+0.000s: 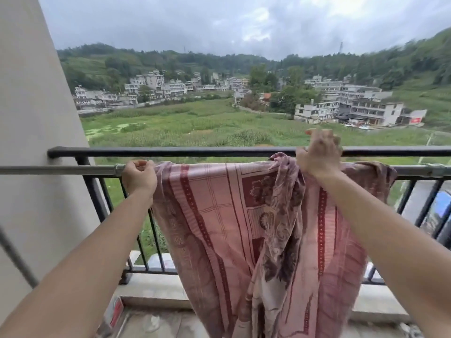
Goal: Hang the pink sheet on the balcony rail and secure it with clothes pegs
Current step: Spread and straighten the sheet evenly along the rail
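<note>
Balcony rail (195, 151), pink sheet (244, 215) draped, hands gripping

Pink patterned sheet (219, 215) draped over rail (73, 170)

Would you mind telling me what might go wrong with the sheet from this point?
1. No pegs show on the pink sheet yet, so once the left hand and right hand release their grip, it could slide off the grey pole and over the railing.
2. It is bunched under the right hand and may dry unevenly.
</note>
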`<act>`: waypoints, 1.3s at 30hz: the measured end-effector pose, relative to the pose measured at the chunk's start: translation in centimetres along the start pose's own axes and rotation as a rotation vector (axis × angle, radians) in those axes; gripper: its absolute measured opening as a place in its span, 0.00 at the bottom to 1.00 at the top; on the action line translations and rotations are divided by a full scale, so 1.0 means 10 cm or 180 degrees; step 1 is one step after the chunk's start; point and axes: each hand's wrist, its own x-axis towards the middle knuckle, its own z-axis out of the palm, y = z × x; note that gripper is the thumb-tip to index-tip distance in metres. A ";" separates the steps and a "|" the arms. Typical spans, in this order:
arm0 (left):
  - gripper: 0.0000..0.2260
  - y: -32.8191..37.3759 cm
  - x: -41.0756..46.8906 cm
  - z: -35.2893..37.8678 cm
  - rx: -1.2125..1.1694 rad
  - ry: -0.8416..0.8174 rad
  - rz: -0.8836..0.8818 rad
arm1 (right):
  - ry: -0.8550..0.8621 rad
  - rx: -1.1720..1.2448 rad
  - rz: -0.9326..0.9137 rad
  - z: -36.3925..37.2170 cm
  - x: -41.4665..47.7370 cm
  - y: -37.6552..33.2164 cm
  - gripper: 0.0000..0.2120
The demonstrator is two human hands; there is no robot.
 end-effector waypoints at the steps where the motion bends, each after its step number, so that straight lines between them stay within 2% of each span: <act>1: 0.08 -0.03 0.04 -0.06 0.0076 -0.0144 0.0021 | -0.0160 0.0138 -0.0277 0.12 -0.05 -0.30 0.20; 5: 0.23 -0.03 0.20 -0.39 0.0409 -0.1130 -0.0107 | -0.1063 0.0262 -0.1403 0.57 -0.38 -1.37 0.21; 7: 0.22 -0.01 0.37 -0.61 0.0724 -0.1429 -0.0117 | -0.1413 0.0179 -0.1663 0.75 -0.51 -1.76 0.22; 9: 0.16 -0.01 0.58 -0.84 0.0725 -0.1295 0.0051 | -0.1636 0.0168 -0.1723 0.90 -0.58 -2.07 0.21; 12: 0.07 0.03 0.84 -1.18 0.0063 -0.1083 0.0240 | -0.1845 0.0380 -0.1743 1.04 -0.57 -2.44 0.20; 16: 0.07 0.18 1.01 -1.42 -0.1164 -0.1181 -0.0002 | -0.2144 0.0978 -0.1810 1.21 -0.54 -2.90 0.17; 19: 0.08 0.29 1.08 -1.48 -0.1649 -0.1307 0.0050 | -0.2362 0.1376 -0.1692 1.33 -0.52 -3.23 0.19; 22: 0.08 0.38 1.16 -1.50 -0.1719 -0.1513 0.0195 | -0.2767 0.1759 -0.1718 1.43 -0.43 -3.50 0.19; 26: 0.10 0.42 1.22 -1.54 -0.1401 -0.1793 0.0464 | -0.3987 0.2390 -0.1766 1.51 -0.30 -3.80 0.22; 28: 0.09 0.40 1.28 -1.56 -0.1217 -0.1642 0.0688 | -0.4326 0.2127 -0.2089 1.56 -0.24 -3.93 0.18; 31: 0.06 0.32 1.45 -1.65 -0.0382 -0.0996 0.0882 | -0.4280 0.1352 -0.2587 1.66 -0.12 -4.12 0.08; 32: 0.06 0.27 1.53 -1.69 0.0024 -0.0779 0.0928 | -0.4038 0.1158 -0.2718 1.70 -0.07 -4.18 0.07; 34: 0.06 0.12 1.65 -1.80 0.0870 -0.0445 0.0987 | -0.3222 0.0859 -0.2921 1.80 0.02 -4.32 0.08; 36: 0.08 -0.07 1.70 -1.89 0.1567 -0.0212 0.0973 | -0.2695 0.0874 -0.2947 1.91 0.03 -4.47 0.09; 37: 0.09 -0.16 1.72 -1.93 0.1790 -0.0152 0.0965 | -0.2615 0.0883 -0.3002 1.96 0.01 -4.54 0.08; 39: 0.12 -0.35 1.74 -2.00 0.2079 -0.0123 0.0913 | -0.2810 0.0821 -0.3152 2.07 -0.06 -4.65 0.06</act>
